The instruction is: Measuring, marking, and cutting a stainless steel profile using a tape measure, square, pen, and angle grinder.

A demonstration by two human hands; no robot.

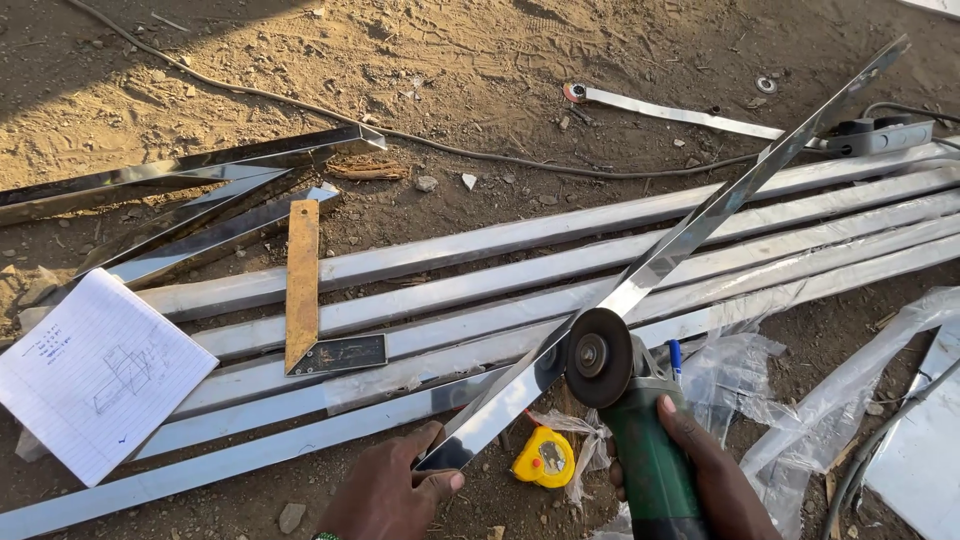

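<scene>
My left hand [392, 490] grips the near end of a long shiny square steel tube [680, 240], which runs diagonally up to the right across several other steel tubes [480, 300] lying on the dirt. In my right hand [700, 465] is a green angle grinder [640, 450]. Its dark cutting disc [597, 357] rests against the held tube, a short way up from my left hand.
A rusty try square [304, 290] lies on the tubes. A lined paper sheet with a sketch [95, 372] sits at the left. A yellow tape measure [544, 458] and crumpled clear plastic [790, 400] lie near my hands. A cable [400, 135] and a power strip [880, 135] cross the back.
</scene>
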